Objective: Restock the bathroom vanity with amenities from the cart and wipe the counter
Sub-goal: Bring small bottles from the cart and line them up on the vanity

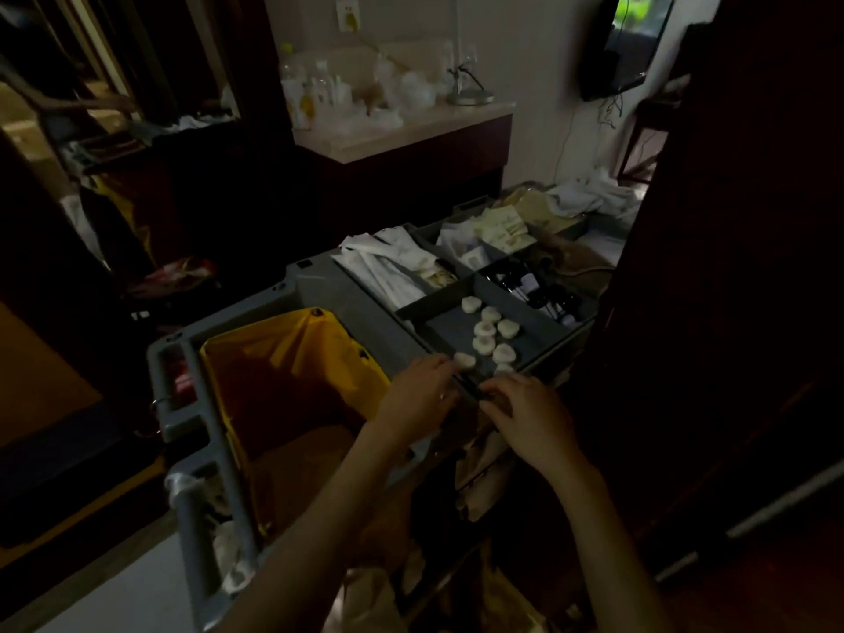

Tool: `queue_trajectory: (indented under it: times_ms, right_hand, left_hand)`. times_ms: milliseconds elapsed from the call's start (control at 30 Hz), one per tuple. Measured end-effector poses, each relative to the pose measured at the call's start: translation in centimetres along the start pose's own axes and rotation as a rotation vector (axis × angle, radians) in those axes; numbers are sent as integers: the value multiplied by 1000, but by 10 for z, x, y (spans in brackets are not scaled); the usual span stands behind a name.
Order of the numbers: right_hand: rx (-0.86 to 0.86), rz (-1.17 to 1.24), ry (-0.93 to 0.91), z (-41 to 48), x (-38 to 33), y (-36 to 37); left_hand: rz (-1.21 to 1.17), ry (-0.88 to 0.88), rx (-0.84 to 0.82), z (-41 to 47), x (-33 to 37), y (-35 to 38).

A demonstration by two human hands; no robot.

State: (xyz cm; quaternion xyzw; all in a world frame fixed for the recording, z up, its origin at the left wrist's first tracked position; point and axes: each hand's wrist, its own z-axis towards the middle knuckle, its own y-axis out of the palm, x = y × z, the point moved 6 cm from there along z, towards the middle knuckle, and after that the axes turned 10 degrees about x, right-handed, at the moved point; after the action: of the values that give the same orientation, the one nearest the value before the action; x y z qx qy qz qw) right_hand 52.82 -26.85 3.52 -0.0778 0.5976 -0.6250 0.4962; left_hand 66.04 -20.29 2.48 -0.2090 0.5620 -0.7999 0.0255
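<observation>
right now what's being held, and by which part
Cannot tell: the left hand touches the near edge of a white soap; the right hand is too dim to judge.

free: bare tray floor [450, 335] left of soaps [485, 329] | blocked: divider wall [429, 300] beyond

Dim rm, pale wall [525, 70], wall-mounted TV [632, 43]

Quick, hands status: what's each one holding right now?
Left hand: fingertips at a white soap; grip cannot be told.
Right hand: fingers curled at tray edge; contents cannot be told.
</observation>
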Motion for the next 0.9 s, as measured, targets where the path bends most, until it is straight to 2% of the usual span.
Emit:
queue_trajectory:
  times_ms: [100, 167, 267, 467, 667, 900]
  right_hand:
    - [-58, -75, 39, 30, 13, 22]
    - [-120, -148, 68, 40, 18, 39]
    - [-147, -225, 75, 45, 20, 55]
    - [-167, -256, 90, 47, 9, 66]
    - [-122, -256, 97, 37, 8, 66]
    - [-157, -286, 96, 31, 5, 69]
  left_hand:
    - [69, 16, -133, 39, -19, 28]
    - [162, 90, -218, 50, -25, 43]
    - [216, 142, -291, 55, -33, 56]
    - [202, 198, -209, 48, -40, 58]
    - [145, 219, -221, 46, -36, 53]
    - [182, 249, -261, 41, -34, 52]
